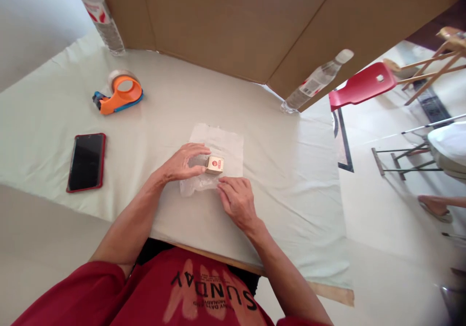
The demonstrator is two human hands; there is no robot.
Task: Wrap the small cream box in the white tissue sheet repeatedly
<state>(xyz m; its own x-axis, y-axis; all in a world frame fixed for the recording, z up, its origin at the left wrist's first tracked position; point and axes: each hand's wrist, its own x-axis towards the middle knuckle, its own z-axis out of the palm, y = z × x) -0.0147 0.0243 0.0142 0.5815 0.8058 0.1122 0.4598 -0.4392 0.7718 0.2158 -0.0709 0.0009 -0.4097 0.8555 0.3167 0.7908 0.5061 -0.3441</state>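
A small gold-coloured box (215, 164) with a red mark on top sits on a sheet of clear bubble wrap (231, 144), which lies on the cloth-covered table. My left hand (185, 162) is at the box's left side, thumb and fingers spread apart. Its thumb tip and fingertips are right beside the box; whether they touch it I cannot tell. Just in front of the box, my right hand (238, 199) has its fingers bent and closed at the near right edge of the bubble wrap. The fingertips partly hide that edge.
Left of the hands are an orange tape dispenser (122, 95) and a phone (86, 162) in a red case. Water bottles stand at the far left (104, 22) and right (315, 83), beside a tall cardboard panel (218, 20). Beyond the table's right edge are a red chair (366, 85) and a person's foot (435, 208).
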